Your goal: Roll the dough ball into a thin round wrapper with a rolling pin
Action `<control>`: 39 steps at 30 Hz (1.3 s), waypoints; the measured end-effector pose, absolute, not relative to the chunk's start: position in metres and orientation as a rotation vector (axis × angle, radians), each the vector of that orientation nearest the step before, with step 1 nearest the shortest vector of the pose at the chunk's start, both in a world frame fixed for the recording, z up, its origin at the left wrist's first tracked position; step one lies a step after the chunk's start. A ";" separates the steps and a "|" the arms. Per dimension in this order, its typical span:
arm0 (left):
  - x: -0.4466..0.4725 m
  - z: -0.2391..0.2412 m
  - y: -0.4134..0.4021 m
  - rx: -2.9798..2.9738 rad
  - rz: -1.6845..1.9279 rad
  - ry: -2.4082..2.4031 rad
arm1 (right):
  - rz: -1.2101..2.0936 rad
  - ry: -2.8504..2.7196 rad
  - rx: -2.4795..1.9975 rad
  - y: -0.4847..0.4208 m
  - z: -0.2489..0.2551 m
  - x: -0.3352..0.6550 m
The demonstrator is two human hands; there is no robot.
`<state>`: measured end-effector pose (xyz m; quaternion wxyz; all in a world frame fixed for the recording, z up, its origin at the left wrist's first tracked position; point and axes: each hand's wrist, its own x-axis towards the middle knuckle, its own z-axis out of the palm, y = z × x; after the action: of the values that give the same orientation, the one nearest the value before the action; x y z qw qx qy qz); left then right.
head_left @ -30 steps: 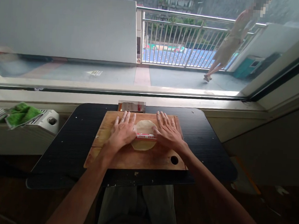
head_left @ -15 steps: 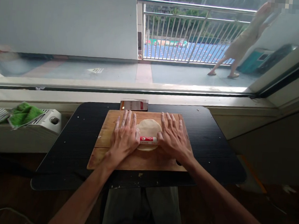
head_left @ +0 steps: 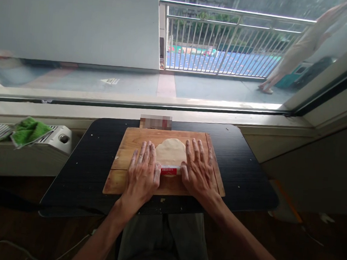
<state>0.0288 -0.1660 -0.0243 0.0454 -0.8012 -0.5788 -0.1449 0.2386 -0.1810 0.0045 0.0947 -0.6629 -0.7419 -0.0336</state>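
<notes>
A flat round of dough point(head_left: 170, 152) lies on the wooden cutting board point(head_left: 115, 181). Across its near part lies a short rolling pin point(head_left: 169, 171) with a red and white printed label. My left hand point(head_left: 142, 169) rests flat over the pin's left end, fingers stretched forward, with the thumb beside the label. On the right end presses my right hand point(head_left: 199, 168), its fingers also straight and slightly spread. White flour coats the fingers of both hands. The palms hide both ends of the pin.
The board sits on a black table point(head_left: 242, 171), with a blurred-out flat object point(head_left: 156, 122) behind it. Left is a radiator point(head_left: 61, 137) bearing a green cloth point(head_left: 31, 131). Beyond the window, a person point(head_left: 303, 48) stands by a railing point(head_left: 204, 44).
Both hands have drawn the rolling pin toward me, and its label has turned. More of the dough's far part shows. Outside, the person has moved right.
</notes>
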 end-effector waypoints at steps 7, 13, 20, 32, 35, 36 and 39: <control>0.040 -0.012 -0.108 -2.455 -0.381 -1.837 | -0.019 -2.236 -2.000 -0.131 0.008 0.243; 0.033 -0.019 -0.145 -2.433 -0.380 -1.816 | -0.112 -2.184 -1.939 -0.171 -0.002 0.236; 0.028 -0.030 -0.176 -2.399 -0.472 -1.761 | -0.128 -2.196 -1.706 -0.207 -0.035 0.226; 0.030 -0.010 -0.105 -2.520 -0.324 -1.793 | -0.004 -2.391 -1.938 -0.102 0.001 0.261; 0.030 -0.007 -0.101 -2.548 -0.281 -1.824 | 0.130 -2.500 -1.829 -0.087 0.001 0.262; 0.030 -0.007 -0.102 -2.550 -0.270 -1.825 | 0.200 -2.496 -1.829 -0.084 0.002 0.261; 0.030 -0.007 -0.107 -2.542 -0.261 -1.797 | 0.348 -2.307 -1.990 -0.083 0.007 0.254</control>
<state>0.0302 -0.1074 -0.0071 0.0087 -0.8137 -0.5751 -0.0837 0.2543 -0.0833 0.0075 0.0374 -0.6486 -0.7517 0.1133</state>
